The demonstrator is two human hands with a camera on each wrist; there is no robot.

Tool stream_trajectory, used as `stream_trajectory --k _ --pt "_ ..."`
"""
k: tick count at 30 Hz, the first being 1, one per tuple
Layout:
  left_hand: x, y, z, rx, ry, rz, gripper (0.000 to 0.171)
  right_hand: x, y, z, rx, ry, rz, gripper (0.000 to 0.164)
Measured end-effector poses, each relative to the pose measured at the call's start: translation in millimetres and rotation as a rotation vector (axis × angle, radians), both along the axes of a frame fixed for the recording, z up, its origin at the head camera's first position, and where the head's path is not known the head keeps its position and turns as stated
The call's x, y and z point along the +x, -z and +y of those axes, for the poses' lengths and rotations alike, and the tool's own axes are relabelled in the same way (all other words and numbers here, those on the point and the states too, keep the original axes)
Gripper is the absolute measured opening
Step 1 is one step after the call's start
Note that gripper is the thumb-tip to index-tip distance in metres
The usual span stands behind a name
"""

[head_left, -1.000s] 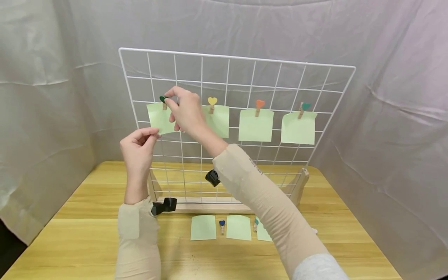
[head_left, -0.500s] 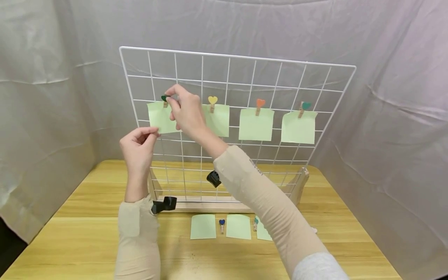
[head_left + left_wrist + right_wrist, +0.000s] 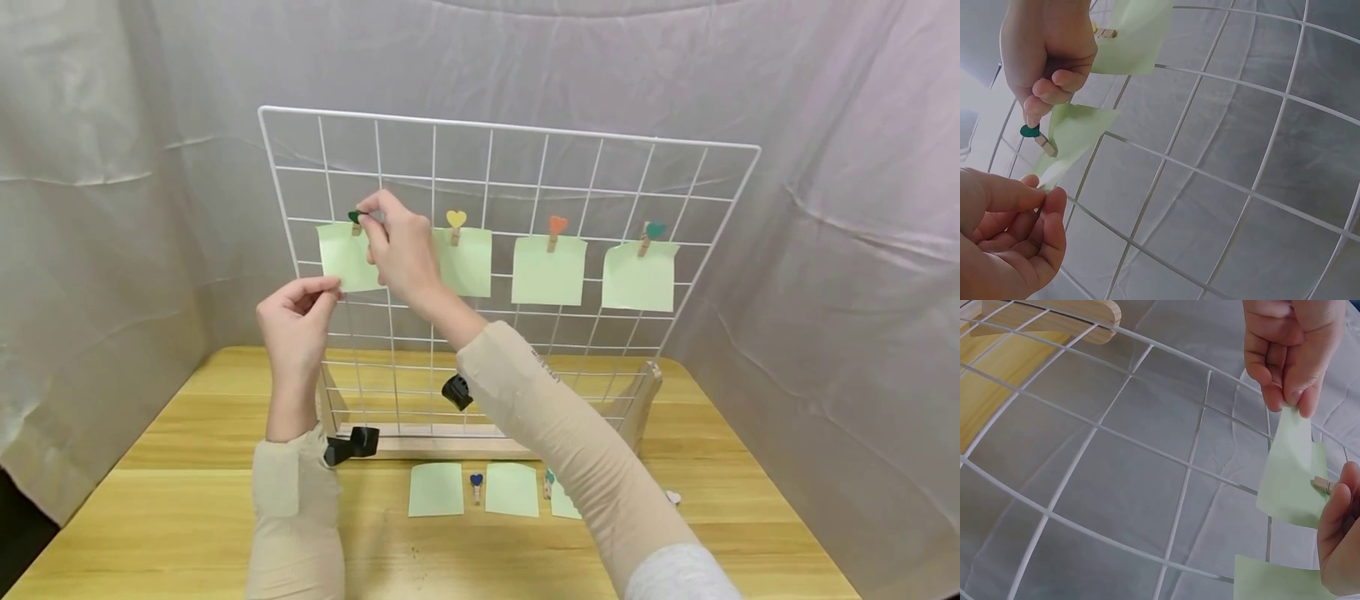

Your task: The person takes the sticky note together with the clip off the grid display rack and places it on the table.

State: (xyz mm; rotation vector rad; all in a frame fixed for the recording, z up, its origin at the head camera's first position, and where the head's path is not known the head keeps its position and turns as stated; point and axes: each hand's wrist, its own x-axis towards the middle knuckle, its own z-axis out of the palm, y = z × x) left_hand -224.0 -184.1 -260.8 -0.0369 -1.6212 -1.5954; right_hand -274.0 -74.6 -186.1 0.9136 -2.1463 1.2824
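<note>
In the head view my left hand [image 3: 295, 325] pinches the lower left corner of a pale green paper note [image 3: 347, 260] at the upper left of a white wire grid [image 3: 432, 150]. At that note's top edge, my right hand [image 3: 405, 250] pinches a small wooden clothespin with a dark green heart [image 3: 355, 216]. From the left wrist, the clothespin's wooden jaws [image 3: 1046, 146] lie over the note. The right wrist view shows the note [image 3: 1294, 481] stretched between both hands. Right-hand fingers hide part of the clothespin and the note's right side in the head view.
More notes hang to the right under clothespins with yellow [image 3: 456, 219], orange [image 3: 557, 225] and teal [image 3: 655, 230] hearts. Loose notes [image 3: 437, 490] lie on the wooden table, with a blue-heart clothespin [image 3: 476, 483] between two. A white piece [image 3: 672, 497] lies by the right sleeve.
Both hands stay at nearly the same places on the note and clothespin. The right hand's lower fingers are tucked in slightly more. The head view has shifted a little.
</note>
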Motion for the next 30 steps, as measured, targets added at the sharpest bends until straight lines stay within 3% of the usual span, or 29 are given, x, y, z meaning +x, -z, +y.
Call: stream_trajectory --k 15,21,30 --pt "3.8 -0.9 0.7 0.060 0.036 0.007 0.014 -5.1 4.0 -0.7 -0.075 -0.029 -0.015 0.009" --pt "5.7 -0.4 1.4 0.130 0.058 0.040 0.012 -1.7 0.9 1.9 -0.090 -0.037 0.016 0.009" --pt "9.2 4.2 0.5 0.150 0.073 0.037 0.010 3.0 2.0 6.2 -0.096 -0.054 0.031 0.010"
